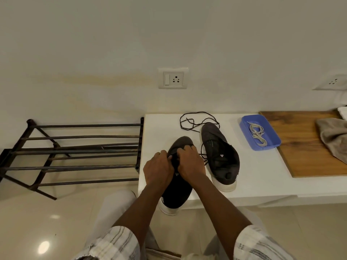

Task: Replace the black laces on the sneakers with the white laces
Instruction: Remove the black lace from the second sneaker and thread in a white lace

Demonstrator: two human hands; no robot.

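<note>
Pale wall and glossy tiled floor (47, 222) frame a seated person at a white table (259, 184). Left of the fingers, beyond the table edge, stands a dark metal shoe rack (75, 152). Well to the right of the fingers a wooden board (300, 152) lies on the table, with a beige cloth (334, 139) on its far corner. Between the board and the fingers sits a blue tray (244, 122) holding the coiled white laces (257, 133).

Two dark sneakers with white soles rest on the table. The nearer sneaker (177, 194) lies under the fingers, heel overhanging the table edge. The second sneaker (219, 156) lies just right of them, a black lace end trailing loosely from its eyelets.

Left hand (158, 169) and right hand (189, 162) meet over the nearer sneaker's lacing zone, both sets of fingers curled and gripping there. They appear to pinch its lace, though the knuckles hide the contact.

Beyond the fingertips, a loose black lace (199, 112) lies in loops by the wall, one strand touching the second sneaker's toe. Above it a wall socket (173, 78) is mounted.
</note>
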